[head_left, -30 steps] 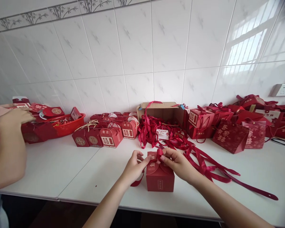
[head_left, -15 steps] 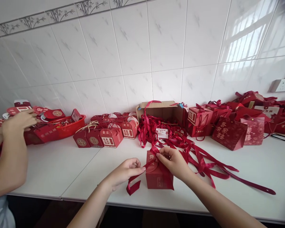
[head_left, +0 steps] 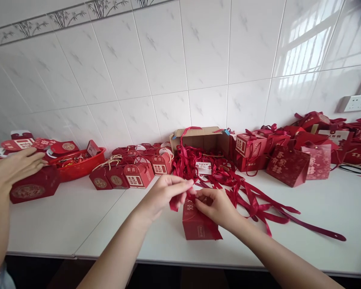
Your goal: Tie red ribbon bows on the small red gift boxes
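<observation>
A small red gift box (head_left: 200, 224) with gold lettering stands on the white table in front of me. My left hand (head_left: 170, 192) is closed on a dark red ribbon (head_left: 174, 204) at the upper left of the box, its loose end hanging below the fingers. My right hand (head_left: 215, 204) pinches the same ribbon at the top of the box. Fingers of both hands nearly meet there and hide the knot or crossing. Part of the box's top lies behind my right hand.
Behind the box, a cardboard carton (head_left: 198, 138) spills a heap of ribbons (head_left: 212, 166). Finished-looking red boxes (head_left: 138, 172) stand to the left, bags (head_left: 289, 164) to the right. At far left a co-worker's hand (head_left: 21, 166) is over a red box, beside a red basin (head_left: 81, 168).
My left hand has moved up and right to the box top, bringing the ribbon end along. My right hand stays near the top. The co-worker's hand has moved left and down, over a box.
</observation>
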`<state>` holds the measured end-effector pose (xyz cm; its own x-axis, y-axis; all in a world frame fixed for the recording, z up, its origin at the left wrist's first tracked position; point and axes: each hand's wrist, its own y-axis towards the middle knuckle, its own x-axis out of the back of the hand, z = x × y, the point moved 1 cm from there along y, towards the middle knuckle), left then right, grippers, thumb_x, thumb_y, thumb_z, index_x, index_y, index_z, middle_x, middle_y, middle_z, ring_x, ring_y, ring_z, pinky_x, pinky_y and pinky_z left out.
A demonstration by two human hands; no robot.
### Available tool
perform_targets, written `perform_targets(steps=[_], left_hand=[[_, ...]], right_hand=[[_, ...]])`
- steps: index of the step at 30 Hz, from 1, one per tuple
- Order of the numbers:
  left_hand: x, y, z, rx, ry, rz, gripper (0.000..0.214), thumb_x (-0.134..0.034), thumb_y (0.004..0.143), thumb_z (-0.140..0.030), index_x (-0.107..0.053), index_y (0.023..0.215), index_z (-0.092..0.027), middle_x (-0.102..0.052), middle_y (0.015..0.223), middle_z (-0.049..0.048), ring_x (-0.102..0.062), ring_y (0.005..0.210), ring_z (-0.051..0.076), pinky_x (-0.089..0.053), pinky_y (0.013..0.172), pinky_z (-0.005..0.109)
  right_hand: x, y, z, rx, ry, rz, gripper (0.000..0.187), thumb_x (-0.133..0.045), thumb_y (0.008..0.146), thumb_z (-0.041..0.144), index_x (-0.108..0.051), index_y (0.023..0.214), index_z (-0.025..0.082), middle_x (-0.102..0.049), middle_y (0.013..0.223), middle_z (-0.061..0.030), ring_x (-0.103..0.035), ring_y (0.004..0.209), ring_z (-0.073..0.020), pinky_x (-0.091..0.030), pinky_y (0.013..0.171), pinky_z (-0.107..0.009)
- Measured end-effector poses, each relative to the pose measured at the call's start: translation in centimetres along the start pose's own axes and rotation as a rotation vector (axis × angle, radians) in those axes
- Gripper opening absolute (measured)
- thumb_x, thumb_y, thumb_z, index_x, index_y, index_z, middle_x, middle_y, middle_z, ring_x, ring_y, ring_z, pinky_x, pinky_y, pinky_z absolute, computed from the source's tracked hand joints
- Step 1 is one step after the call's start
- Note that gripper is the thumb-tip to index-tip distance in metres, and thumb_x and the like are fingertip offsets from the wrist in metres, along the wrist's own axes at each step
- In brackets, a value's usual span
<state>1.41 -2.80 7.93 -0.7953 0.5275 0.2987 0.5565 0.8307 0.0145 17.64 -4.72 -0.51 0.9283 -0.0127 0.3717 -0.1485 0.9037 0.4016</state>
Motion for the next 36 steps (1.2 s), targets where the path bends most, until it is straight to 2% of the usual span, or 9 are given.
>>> perform_targets(steps=[2,8,13,18,20,24,28,32,36], left_hand=[[-0.7,1.5,-0.7,-0.069,-0.005,-0.066,0.031,-0.064,0.077,-0.044,-0.071,0.067,-0.015,-0.054,0.049,-0.0012,-0.047,0.048,0.009,-0.036,0.05,0.023],[-1.4,4.1,-0.7,-0.129,-0.01,0.032,0.038,-0.061,0.079,-0.051,-0.072,0.085,-0.016,-0.067,0.079,0.0059,-0.059,0.074,0.016,-0.044,0.066,0.026],[-0.4,2.7,1.4,-0.185,0.129,-0.302,0.044,-0.054,0.081,-0.056,-0.07,0.075,-0.016,-0.065,0.071,0.0034,-0.056,0.069,0.015,-0.043,0.066,0.026],[-0.2,0.7,4.5,-0.062,0.421,-0.3,0.035,-0.069,0.07,-0.049,-0.074,0.088,-0.018,-0.073,0.086,0.0058,-0.06,0.073,0.021,-0.045,0.067,0.03],[-0.4,0.4,5.3,-0.046,0.386,-0.31,0.031,-0.068,0.072,-0.044,-0.073,0.086,-0.016,-0.072,0.083,0.0062,-0.06,0.071,0.02,-0.045,0.064,0.03],[-1.2,0.2,6.1,-0.166,0.225,-0.271,0.02,-0.062,0.079,-0.036,-0.064,0.078,-0.016,-0.067,0.08,0.0035,-0.06,0.077,0.018,-0.046,0.068,0.026],[-2.0,0.0,6.6,-0.192,0.186,-0.287,0.017,-0.061,0.081,-0.034,-0.06,0.084,-0.018,-0.065,0.084,0.0027,-0.061,0.082,0.017,-0.044,0.065,0.023],[-2.5,0.0,7.0,-0.167,0.182,-0.315,0.028,-0.068,0.076,-0.035,-0.063,0.098,-0.019,-0.069,0.096,0.0051,-0.063,0.093,0.02,-0.043,0.062,0.022],[-2.6,0.2,7.3,-0.19,0.179,-0.315,0.024,-0.068,0.076,-0.037,-0.069,0.09,-0.018,-0.071,0.09,0.0055,-0.063,0.082,0.02,-0.045,0.063,0.024]], right_hand=[[0.2,-0.3,0.2,0.087,-0.025,0.034,0.011,-0.053,0.079,0.017,-0.061,0.071,0.017,-0.055,0.06,0.0027,-0.042,0.052,-0.0092,-0.034,0.05,-0.021],[0.4,-0.3,0.1,0.059,-0.056,-0.025,0.03,-0.054,0.085,0.033,-0.045,0.06,0.018,-0.045,0.054,0.0037,-0.036,0.051,-0.0092,-0.029,0.049,-0.023],[0.5,-0.1,-0.4,0.018,-0.01,-0.012,0.034,-0.049,0.088,0.036,-0.046,0.06,0.019,-0.046,0.058,0.002,-0.039,0.056,-0.0114,-0.032,0.053,-0.024],[0.5,-0.2,-0.2,0.046,0.004,0.009,0.032,-0.048,0.089,0.036,-0.05,0.063,0.019,-0.048,0.058,0.0017,-0.04,0.056,-0.012,-0.032,0.052,-0.024],[0.4,-0.3,-0.1,0.048,0.004,-0.006,0.032,-0.049,0.089,0.036,-0.052,0.062,0.019,-0.05,0.059,0.0014,-0.041,0.057,-0.0122,-0.033,0.053,-0.024],[0.3,-0.4,-0.2,0.042,-0.007,-0.065,0.032,-0.051,0.087,0.036,-0.053,0.061,0.019,-0.052,0.06,0.0007,-0.043,0.059,-0.0129,-0.035,0.056,-0.024],[0.2,-0.3,-0.3,0.013,0.0,-0.065,0.027,-0.053,0.086,0.035,-0.058,0.065,0.018,-0.056,0.062,0.0,-0.046,0.061,-0.0134,-0.037,0.058,-0.025],[0.2,-0.2,-0.5,0.004,0.011,-0.041,0.024,-0.054,0.086,0.035,-0.063,0.071,0.018,-0.062,0.067,-0.0015,-0.051,0.064,-0.015,-0.04,0.061,-0.026],[0.3,-0.2,-0.7,0.0,0.038,-0.015,0.026,-0.056,0.085,0.038,-0.061,0.068,0.019,-0.063,0.066,-0.001,-0.055,0.065,-0.0157,-0.041,0.062,-0.026]])
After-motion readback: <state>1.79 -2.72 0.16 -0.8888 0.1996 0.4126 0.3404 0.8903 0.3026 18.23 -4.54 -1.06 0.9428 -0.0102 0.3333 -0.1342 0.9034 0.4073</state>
